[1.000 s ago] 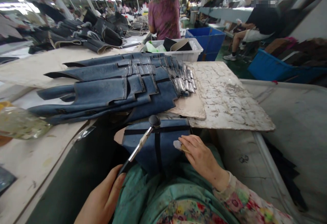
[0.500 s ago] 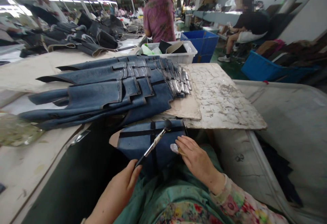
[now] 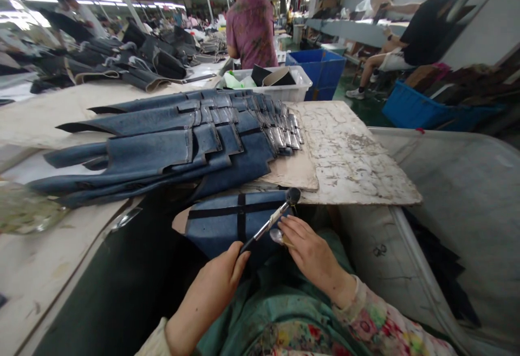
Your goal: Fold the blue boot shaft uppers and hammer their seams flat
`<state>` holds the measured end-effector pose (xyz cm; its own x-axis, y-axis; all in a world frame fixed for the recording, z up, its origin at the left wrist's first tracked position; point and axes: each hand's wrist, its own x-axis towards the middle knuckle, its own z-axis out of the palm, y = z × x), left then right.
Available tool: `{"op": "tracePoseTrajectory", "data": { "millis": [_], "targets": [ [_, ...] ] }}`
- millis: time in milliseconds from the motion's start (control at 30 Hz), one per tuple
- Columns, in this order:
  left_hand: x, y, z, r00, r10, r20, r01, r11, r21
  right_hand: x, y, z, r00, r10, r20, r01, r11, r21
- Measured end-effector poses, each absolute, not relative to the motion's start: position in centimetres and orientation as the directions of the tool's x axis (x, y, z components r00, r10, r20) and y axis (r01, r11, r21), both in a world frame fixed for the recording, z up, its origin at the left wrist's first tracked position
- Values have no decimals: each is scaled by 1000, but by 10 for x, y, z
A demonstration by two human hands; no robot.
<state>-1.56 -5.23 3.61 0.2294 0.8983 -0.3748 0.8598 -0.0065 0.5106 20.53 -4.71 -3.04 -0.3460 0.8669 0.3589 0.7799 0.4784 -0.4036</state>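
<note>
Taking the panel (image 3: pixel 221 228) as the dial's centre: it is smooth blue sheet, four-sided, crossed by flat black strips, with a bare tan corner at nine o'clock. It lies over the lap, just below the table edge, above a creased green apron (image 3: pixel 284 302).

The left hand (image 3: pixel 215 283), at seven o'clock, is closed round the black grip of a tool (image 3: pixel 266 225). The tool's shiny metal shaft, partly wrapped in something pale, slants towards between one and two o'clock and ends in a dark, rounded head near the panel's top right corner; whether they touch, I cannot tell.

The right hand (image 3: pixel 312 250), at four o'clock, pinches a small piece (image 3: pixel 277 235), glossy and whitish with a yellowish end, its exact shape too blurred to tell.

At eleven o'clock is a stack (image 3: pixel 150 147) of overlapping blue pieces, curled at the left, stepped and glinting at the right. At two o'clock spreads a board (image 3: pixel 349 155), off-white, flaking and brown-cracked. A pale bin (image 3: pixel 467 135) with a rounded rim stands at three.
</note>
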Motion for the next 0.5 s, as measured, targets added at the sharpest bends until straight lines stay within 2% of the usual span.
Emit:
{"op": "tracePoseTrajectory", "data": {
  "millis": [167, 333, 500],
  "targets": [
    [-26, -53, 43, 211, 912, -353, 819, 32, 573, 206, -47, -29, -344, 863, 371, 778, 483, -402],
    [-55, -59, 49, 108, 919, -379, 867, 99, 488, 206, -46, -29, -333, 856, 395, 759, 492, -427],
    [-84, -74, 49, 52, 927, -372, 849, 155, 505, 207, -45, -33, -336, 855, 394, 755, 495, -430]
  ]
}}
